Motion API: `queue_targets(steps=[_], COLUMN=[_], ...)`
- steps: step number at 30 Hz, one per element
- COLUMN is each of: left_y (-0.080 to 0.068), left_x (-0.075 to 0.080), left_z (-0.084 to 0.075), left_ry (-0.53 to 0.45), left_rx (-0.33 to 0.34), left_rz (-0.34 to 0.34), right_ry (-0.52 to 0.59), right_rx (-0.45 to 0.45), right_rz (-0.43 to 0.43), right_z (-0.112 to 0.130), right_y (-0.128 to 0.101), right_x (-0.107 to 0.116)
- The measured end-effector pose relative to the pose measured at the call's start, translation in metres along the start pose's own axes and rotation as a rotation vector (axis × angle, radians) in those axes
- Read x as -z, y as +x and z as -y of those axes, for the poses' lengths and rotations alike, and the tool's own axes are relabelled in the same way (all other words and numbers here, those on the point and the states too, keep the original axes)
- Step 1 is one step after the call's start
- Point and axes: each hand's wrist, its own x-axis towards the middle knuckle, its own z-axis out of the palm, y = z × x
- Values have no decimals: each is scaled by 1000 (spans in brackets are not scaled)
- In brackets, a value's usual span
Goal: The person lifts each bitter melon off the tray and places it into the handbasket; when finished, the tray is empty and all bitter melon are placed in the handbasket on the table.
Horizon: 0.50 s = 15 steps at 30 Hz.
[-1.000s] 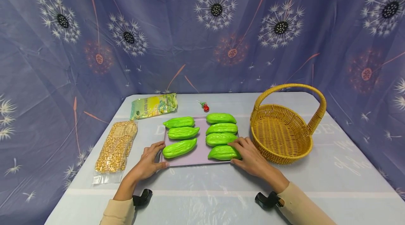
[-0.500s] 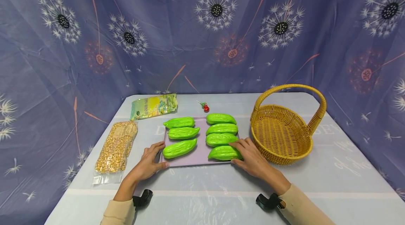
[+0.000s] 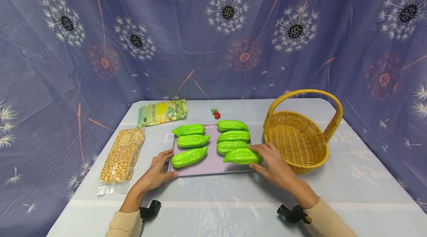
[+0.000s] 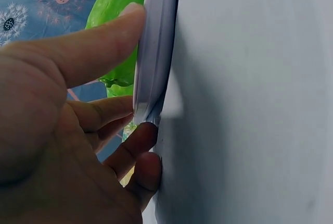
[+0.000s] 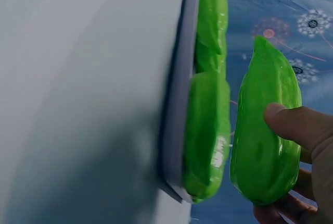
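Bitter gourd [image 3: 241,156] was gripped by right hand [image 3: 275,166], fingers curled around it, lifted clear of lilac tray [image 3: 210,168]. Tray corner was pinched by left hand [image 3: 156,172], so tray was kept steady beside wicker basket [image 3: 297,144].

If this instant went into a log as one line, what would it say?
right hand: grips green gourd, lifted off tray | left hand: holds tray corner | basket: right of tray
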Motion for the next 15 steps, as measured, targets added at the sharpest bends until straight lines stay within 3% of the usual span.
queue_targets(steps=[8, 15], left_y=[0, 1], left_x=[-1, -1], left_z=[0, 1], left_ry=[-30, -36], left_rx=[6, 12], left_rz=[11, 17], right_ry=[23, -17], right_rx=[64, 40], right_rz=[-88, -120], right_z=[-6, -22], right_y=[5, 6], right_x=[23, 43])
